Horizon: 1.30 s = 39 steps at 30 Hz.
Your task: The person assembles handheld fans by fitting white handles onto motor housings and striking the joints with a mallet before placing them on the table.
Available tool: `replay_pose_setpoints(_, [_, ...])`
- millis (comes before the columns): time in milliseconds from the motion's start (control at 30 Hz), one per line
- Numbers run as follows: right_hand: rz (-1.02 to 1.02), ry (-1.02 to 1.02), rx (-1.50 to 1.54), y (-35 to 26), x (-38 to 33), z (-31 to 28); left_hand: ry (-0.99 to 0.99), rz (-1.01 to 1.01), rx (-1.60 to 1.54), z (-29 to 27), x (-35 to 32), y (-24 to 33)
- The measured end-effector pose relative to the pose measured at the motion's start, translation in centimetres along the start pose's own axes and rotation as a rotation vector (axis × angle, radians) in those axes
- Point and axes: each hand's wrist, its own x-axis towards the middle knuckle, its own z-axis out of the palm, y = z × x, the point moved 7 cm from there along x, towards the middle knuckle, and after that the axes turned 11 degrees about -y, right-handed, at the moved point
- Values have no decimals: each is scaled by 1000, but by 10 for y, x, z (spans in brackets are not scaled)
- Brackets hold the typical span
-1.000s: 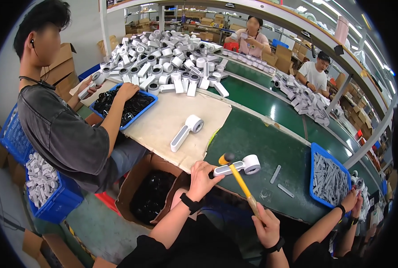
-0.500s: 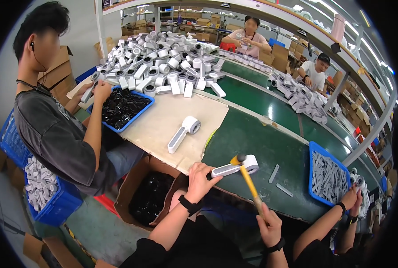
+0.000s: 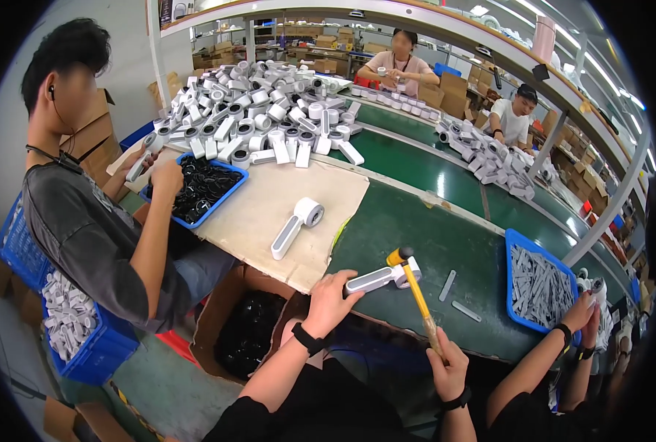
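My left hand grips the handle end of a white handheld fan housing with a grey strip along its handle. The fan lies at the near edge of the green work surface, its round head to the right. In my right hand is the handle of a small yellow mallet with a black face. The mallet head is over the fan where handle and round head meet, hiding part of it; whether they touch, I cannot tell. Two loose grey strips lie right of the fan.
Another fan lies on a beige board. Blue trays hold black parts and grey strips. A large heap of fans is behind. Co-workers sit left and across; another's hands are at right. An open carton stands below.
The mallet head has shifted right along the fan, from the handle toward the round head. The left co-worker's hands have moved slightly. The whole view has shifted a little.
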Motion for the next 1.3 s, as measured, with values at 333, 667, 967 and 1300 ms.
replay_pose_setpoints(333, [156, 19, 215, 25, -14, 0, -261, -771, -1275, 16, -16, -14])
replay_pose_setpoints(667, [-116, -3, -36, -25, 10, 7, 30, -243, 12, -10, -12, -12])
replay_pose_setpoints(967, [-78, -139, -82, -17, 10, 25, 26, -283, 38, -6, -14, -21])
replay_pose_setpoints(1300, [-132, -280, -63, -37, 12, 42, 70, -284, 8, -6, -16, -26])
